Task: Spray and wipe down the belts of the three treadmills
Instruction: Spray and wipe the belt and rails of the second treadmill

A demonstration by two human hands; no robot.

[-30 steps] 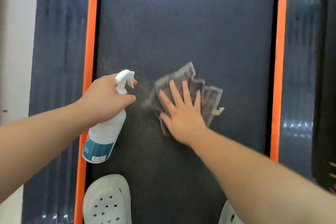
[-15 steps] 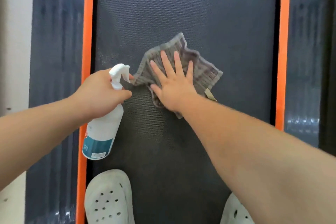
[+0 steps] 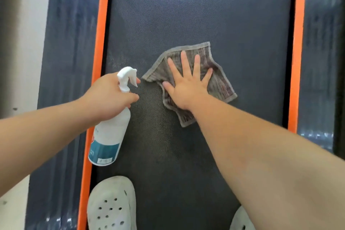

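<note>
Just inside the left orange strip (image 3: 99,43), the left hand (image 3: 110,97) grips the bottle (image 3: 110,136) at its neck, with the nozzle pointing right over the belt (image 3: 205,15), which runs open far ahead. The right hand (image 3: 186,87) presses flat, fingers spread, on the cloth (image 3: 220,84) mid-belt, well short of the right strip (image 3: 298,43). Half a second ago the cloth's corner met the nozzle; now a small gap parts them.

We see bare belt (image 3: 186,15) free above the cloth (image 3: 220,84) and out to the right orange strip (image 3: 298,61). Spray bottle (image 3: 110,136) blocks the left edge; left clog (image 3: 112,205) and right clog (image 3: 240,219) crowd the near end.
</note>
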